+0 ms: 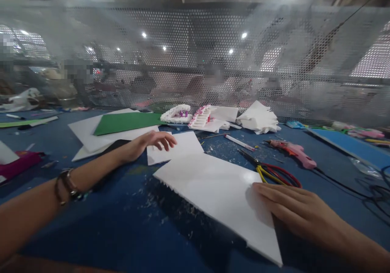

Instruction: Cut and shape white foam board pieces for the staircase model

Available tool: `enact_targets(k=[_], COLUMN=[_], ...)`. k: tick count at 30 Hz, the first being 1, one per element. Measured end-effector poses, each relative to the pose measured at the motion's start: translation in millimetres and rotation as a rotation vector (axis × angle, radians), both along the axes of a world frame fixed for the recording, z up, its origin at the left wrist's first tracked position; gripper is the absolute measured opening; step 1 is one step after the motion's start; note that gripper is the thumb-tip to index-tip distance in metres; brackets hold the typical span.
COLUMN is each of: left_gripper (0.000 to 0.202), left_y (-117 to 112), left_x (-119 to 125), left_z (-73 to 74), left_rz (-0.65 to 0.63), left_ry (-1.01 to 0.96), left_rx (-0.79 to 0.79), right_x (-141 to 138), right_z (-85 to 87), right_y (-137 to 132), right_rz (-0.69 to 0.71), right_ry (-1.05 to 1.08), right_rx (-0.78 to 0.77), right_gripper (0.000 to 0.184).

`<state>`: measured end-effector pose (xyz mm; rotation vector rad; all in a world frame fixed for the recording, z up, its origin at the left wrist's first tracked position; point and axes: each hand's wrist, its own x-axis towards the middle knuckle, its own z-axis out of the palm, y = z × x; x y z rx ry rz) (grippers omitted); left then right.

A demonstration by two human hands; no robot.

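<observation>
A stiff white sheet (213, 196), which looks like foam board with a ragged near edge, is held slightly tilted above the table. My right hand (289, 206) grips its right edge, fingers on top and thumb hidden. Over a smaller white piece (185, 145) hovers my left hand (155, 141), fingers apart and bent, holding nothing. Whether its fingertips touch that piece I cannot tell. Scissors (271, 171) with red and yellow handles lie just beyond my right hand. A white marker (239, 142) rests farther back.
White scraps dust the blue table (115, 224). A pink glue gun (292, 151) with a black cord lies right, near a blue sheet (353, 147). Behind are a green sheet (128, 122), small white models (201, 118) and crumpled white pieces (258, 118), before a perforated metal screen (189, 53).
</observation>
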<state>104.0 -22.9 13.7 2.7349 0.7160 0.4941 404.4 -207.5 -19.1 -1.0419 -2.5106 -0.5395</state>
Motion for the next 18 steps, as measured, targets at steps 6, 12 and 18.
enact_targets(k=[6,12,18], left_gripper=[0.077,0.067,0.054], left_y=[29,43,52], left_x=[-5,-3,-13], left_z=[-8.5,-8.3,3.9], left_rz=[0.306,0.336,0.322], left_ry=[0.406,0.418,0.3], left_rx=[0.115,0.145,0.314], right_x=[5,5,-5], right_z=[-0.8,4.5,15.4], right_y=[34,50,46], right_rz=[-0.091,-0.19,-0.285], right_ry=[-0.065,-0.096,-0.046], right_rx=[-0.234,-0.428,-0.511], right_gripper=[0.032,0.042,0.039])
